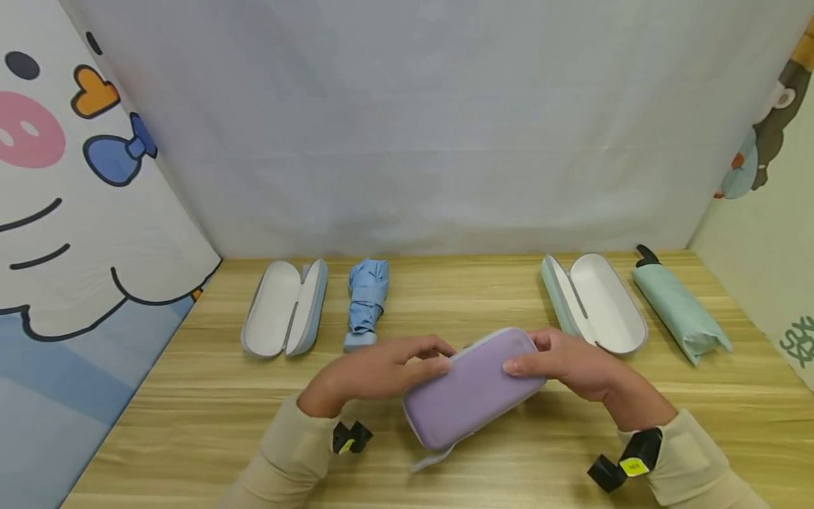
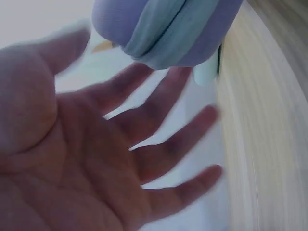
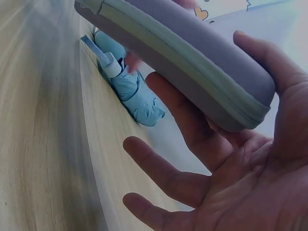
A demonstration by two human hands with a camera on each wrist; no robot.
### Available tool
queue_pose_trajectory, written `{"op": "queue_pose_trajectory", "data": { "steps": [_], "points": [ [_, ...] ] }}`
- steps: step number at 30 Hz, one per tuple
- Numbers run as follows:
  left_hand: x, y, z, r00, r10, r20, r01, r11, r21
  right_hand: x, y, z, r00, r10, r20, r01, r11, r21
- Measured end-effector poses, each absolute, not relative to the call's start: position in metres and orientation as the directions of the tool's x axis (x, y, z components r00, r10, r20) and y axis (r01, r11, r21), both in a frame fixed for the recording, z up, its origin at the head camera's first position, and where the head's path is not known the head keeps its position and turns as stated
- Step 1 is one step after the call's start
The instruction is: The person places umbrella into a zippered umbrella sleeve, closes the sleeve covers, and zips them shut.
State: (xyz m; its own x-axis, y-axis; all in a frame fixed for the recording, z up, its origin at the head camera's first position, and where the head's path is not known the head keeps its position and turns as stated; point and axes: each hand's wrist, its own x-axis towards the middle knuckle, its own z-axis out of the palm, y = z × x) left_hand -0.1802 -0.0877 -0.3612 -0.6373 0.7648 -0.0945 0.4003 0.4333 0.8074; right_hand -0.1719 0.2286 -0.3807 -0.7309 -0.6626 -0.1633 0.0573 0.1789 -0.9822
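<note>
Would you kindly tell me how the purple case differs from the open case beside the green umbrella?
The purple case is closed, while the open case shows its white inside. The purple case is held by the right hand; the open case lies on the table. Both are elongated with rounded corners.

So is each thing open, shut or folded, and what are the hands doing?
Purple oblong zip case, looks closed, held in the right grip
Left grip, fingers spread, at the zip case's edge
Light-blue oblong case with white lining, at left, open
Pale-green oblong case with white lining, at right, open
Blue cloth umbrella, folded, band around it
Pale-green cloth umbrella with black handle, folded
</note>
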Motion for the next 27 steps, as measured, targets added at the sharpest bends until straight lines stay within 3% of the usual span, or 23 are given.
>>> {"op": "queue_pose_trajectory", "data": {
  "steps": [7,16,19,27],
  "points": [
    [-0.178,-0.075,-0.366,-0.644,0.749,0.154,0.603,0.374,0.705,-0.171,0.225,-0.382,-0.729,-0.666,-0.155,0.046,0.178,-0.983],
    [-0.177,-0.068,-0.37,-0.621,0.69,0.372,0.744,0.37,0.556,-0.169,0.221,-0.38,-0.734,-0.664,-0.145,0.035,0.176,-0.984],
    [-0.177,-0.067,-0.368,-0.592,0.697,0.404,0.789,0.397,0.469,-0.168,0.22,-0.379,-0.734,-0.664,-0.142,0.031,0.176,-0.984],
    [-0.173,-0.066,-0.366,-0.583,0.733,0.35,0.812,0.52,0.265,-0.166,0.22,-0.378,-0.74,-0.656,-0.144,0.027,0.186,-0.982]
  ]
}}
